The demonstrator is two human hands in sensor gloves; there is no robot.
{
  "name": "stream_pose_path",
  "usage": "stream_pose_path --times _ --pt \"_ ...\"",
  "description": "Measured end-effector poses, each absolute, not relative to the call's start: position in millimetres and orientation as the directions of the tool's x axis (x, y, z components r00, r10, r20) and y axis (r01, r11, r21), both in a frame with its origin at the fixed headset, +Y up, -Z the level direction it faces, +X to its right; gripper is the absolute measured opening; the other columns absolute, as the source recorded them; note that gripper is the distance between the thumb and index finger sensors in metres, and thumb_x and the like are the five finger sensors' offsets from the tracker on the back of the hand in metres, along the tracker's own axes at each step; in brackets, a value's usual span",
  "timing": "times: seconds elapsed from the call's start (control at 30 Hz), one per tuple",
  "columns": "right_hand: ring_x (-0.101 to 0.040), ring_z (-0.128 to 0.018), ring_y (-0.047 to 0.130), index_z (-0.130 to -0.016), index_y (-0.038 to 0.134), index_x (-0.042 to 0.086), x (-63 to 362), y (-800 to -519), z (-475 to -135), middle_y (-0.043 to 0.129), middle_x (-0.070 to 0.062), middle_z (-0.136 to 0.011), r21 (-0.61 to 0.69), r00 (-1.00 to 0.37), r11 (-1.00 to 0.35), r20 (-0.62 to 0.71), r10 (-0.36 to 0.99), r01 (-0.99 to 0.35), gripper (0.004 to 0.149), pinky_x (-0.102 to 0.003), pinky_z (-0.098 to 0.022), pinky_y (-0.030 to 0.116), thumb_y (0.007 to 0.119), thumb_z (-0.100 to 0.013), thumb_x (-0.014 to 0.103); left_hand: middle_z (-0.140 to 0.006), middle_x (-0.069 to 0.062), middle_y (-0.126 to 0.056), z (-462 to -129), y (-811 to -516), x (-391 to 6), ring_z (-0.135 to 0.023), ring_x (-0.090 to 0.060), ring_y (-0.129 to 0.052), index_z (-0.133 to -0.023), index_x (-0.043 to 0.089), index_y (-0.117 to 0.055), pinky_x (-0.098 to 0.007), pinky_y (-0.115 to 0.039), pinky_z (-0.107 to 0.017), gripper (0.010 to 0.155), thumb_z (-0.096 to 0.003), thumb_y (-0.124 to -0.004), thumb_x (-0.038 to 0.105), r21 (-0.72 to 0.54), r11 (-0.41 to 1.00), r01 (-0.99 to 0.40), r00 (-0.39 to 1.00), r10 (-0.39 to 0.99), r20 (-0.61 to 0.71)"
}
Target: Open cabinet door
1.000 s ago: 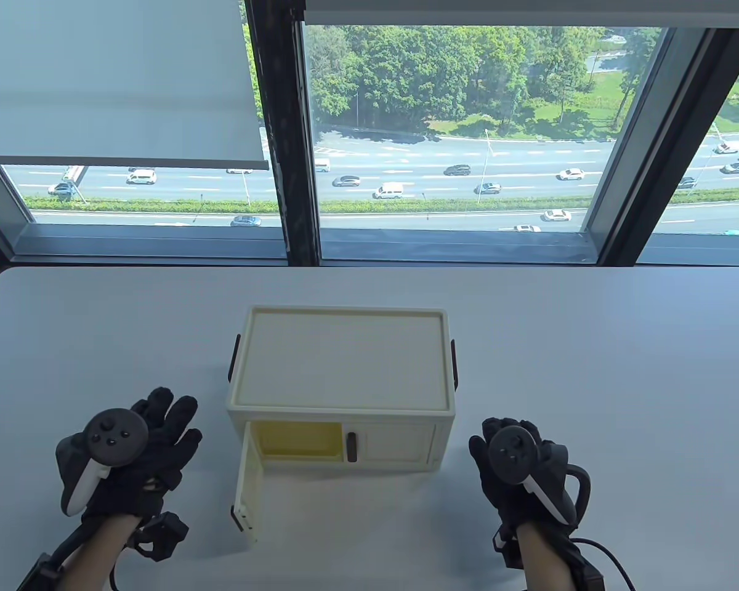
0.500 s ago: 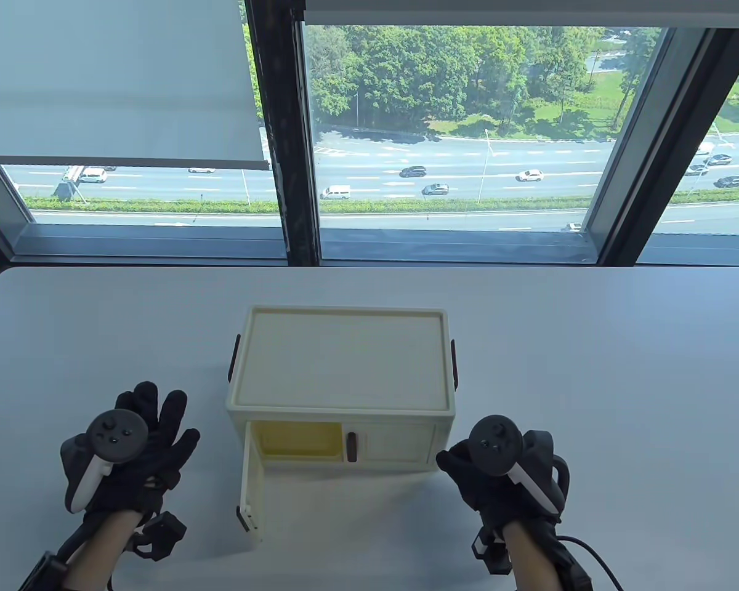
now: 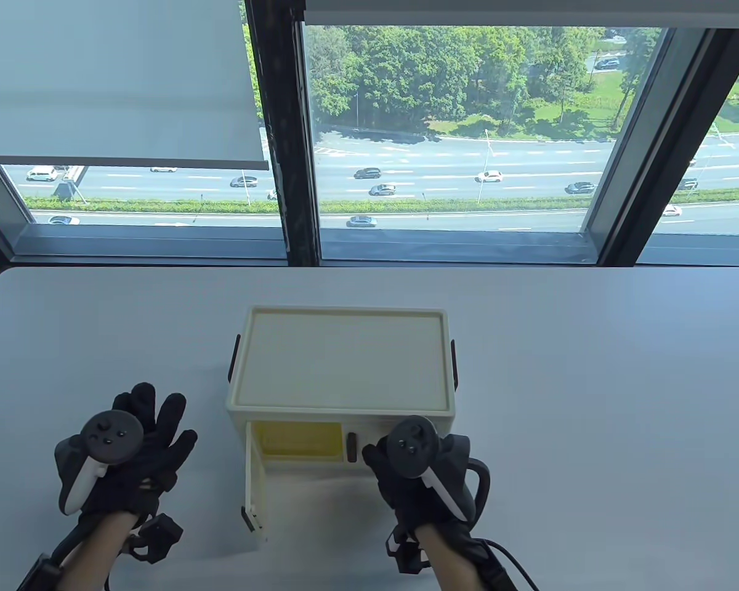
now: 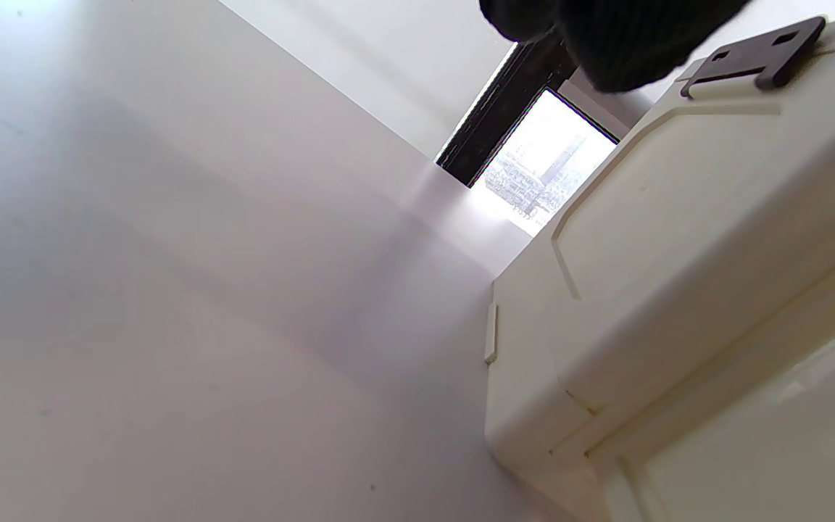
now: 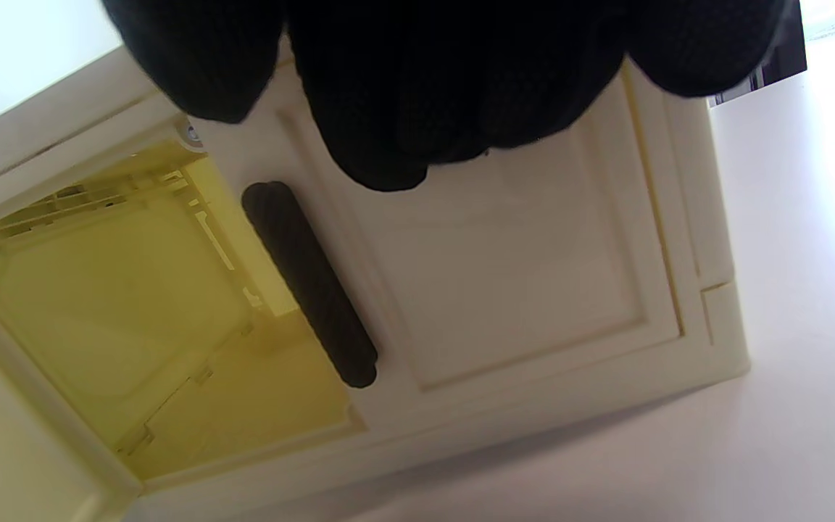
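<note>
A small cream cabinet (image 3: 342, 369) stands in the middle of the table. Its left door (image 3: 255, 486) is swung wide open toward me and shows a yellow inside (image 3: 298, 438). Its right door (image 5: 504, 275) is closed, with a dark upright handle (image 3: 351, 447) at its left edge. My right hand (image 3: 385, 468) hovers just in front of the right door. Its fingers (image 5: 425, 87) hang close to the door panel and do not touch the handle (image 5: 309, 283). My left hand (image 3: 157, 425) is left of the cabinet, fingers spread, holding nothing.
The white table (image 3: 591, 381) runs back to a window sill (image 3: 160, 246). Dark clips (image 3: 454, 363) sit on the cabinet's sides; one shows in the left wrist view (image 4: 751, 58). The open door juts out toward the table's front edge.
My right hand has moved left from beside the cabinet to in front of its right door. The open left door has swung slightly wider. My left hand has hardly moved.
</note>
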State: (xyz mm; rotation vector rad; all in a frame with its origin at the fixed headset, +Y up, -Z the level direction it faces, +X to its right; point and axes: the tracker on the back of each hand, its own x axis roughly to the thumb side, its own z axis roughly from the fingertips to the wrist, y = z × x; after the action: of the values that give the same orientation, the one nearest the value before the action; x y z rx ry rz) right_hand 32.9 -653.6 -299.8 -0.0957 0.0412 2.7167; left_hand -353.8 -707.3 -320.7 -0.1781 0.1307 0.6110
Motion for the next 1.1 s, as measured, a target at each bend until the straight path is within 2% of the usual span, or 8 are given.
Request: stream_pose_path --times 0.17,0.3,0.4,0.57,0.63,0.83,1.1 --pt "-0.027 -0.047 0.089 -0.08 0.092 0.02 6.2 -656.1 -301.9 0.089 -0.009 -0.069 -0.052 -0.893 -0.917 -0.21 0.398 -0.397 0.046 -0.051 -0.044 0.073 0.069 -0.053 0.05 -0.112 0.019 0.01 -320.3 -707.9 -353.2 -0.106 -0.011 0.019 -0.113 0.041 -0.033 -0.053 -0.01 -0.081 0.066 -0.0555 -0.063 0.054 -0.141 0.805 -0.576 0.815 0.554 -0.17" --pt "-0.027 -0.045 0.09 -0.078 0.093 0.016 -1.8 -659.9 -308.0 0.09 -0.01 -0.068 -0.057 -0.883 -0.923 -0.276 0.38 -0.38 0.048 -0.051 -0.042 0.073 0.068 -0.053 0.049 -0.112 0.019 0.01 -319.9 -708.3 -352.6 -0.106 -0.011 0.019 -0.113 0.04 -0.034 -0.053 -0.01 -0.081 0.066 -0.0555 -0.063 0.054 -0.15 0.809 -0.568 0.821 0.545 -0.171" --pt "-0.027 -0.045 0.09 -0.079 0.092 0.015 0.7 -665.7 -312.7 0.09 -0.01 -0.068 -0.011 -0.853 -0.902 -0.322 0.412 -0.431 0.048 -0.051 -0.042 0.073 0.068 -0.054 0.048 -0.112 0.02 0.01 -319.5 -708.4 -352.3 -0.106 -0.011 0.019 -0.113 0.041 -0.034 -0.053 -0.01 -0.08 0.066 -0.0555 -0.063 0.054 -0.156 0.811 -0.564 0.824 0.54 -0.172" --pt "-0.027 -0.044 0.089 -0.08 0.09 0.008 12.4 -673.5 -317.0 0.089 -0.013 -0.067 0.021 -0.724 -0.774 -0.372 0.581 -0.633 0.048 -0.05 -0.041 0.074 0.07 -0.054 0.044 -0.111 0.019 0.01 -319.5 -709.0 -350.9 -0.106 -0.012 0.019 -0.113 0.041 -0.033 -0.053 -0.01 -0.08 0.066 -0.0556 -0.063 0.054 -0.162 0.813 -0.559 0.828 0.536 -0.165" --pt "-0.027 -0.043 0.089 -0.079 0.089 0.005 14.4 -676.1 -315.8 0.089 -0.013 -0.066 0.019 -0.696 -0.742 -0.363 0.619 -0.67 0.048 -0.05 -0.041 0.073 0.072 -0.053 0.042 -0.111 0.019 0.01 -319.3 -709.5 -350.2 -0.106 -0.011 0.019 -0.113 0.041 -0.033 -0.053 -0.011 -0.08 0.066 -0.0556 -0.063 0.054 -0.169 0.813 -0.558 0.829 0.535 -0.165" --pt "-0.026 -0.045 0.089 -0.08 0.089 0.007 21.4 -672.1 -301.8 0.088 -0.012 -0.068 0.111 -0.81 -0.811 -0.223 0.543 -0.574 0.048 -0.05 -0.043 0.073 0.072 -0.052 0.042 -0.111 0.02 0.011 -319.7 -711.1 -347.9 -0.106 -0.011 0.019 -0.113 0.041 -0.033 -0.053 -0.01 -0.08 0.066 -0.0556 -0.063 0.053 -0.178 0.818 -0.547 0.836 0.523 -0.165" --pt "-0.025 -0.046 0.089 -0.077 0.093 0.013 49.4 -665.0 -285.0 0.089 -0.009 -0.068 0.195 -0.849 -0.828 -0.063 0.525 -0.526 0.043 -0.05 -0.044 0.073 0.079 -0.049 0.042 -0.111 0.02 0.011 -318.8 -712.1 -346.5 -0.105 -0.011 0.02 -0.113 0.041 -0.033 -0.053 -0.01 -0.08 0.066 -0.0558 -0.063 0.053 -0.188 0.815 -0.548 0.835 0.521 -0.178"
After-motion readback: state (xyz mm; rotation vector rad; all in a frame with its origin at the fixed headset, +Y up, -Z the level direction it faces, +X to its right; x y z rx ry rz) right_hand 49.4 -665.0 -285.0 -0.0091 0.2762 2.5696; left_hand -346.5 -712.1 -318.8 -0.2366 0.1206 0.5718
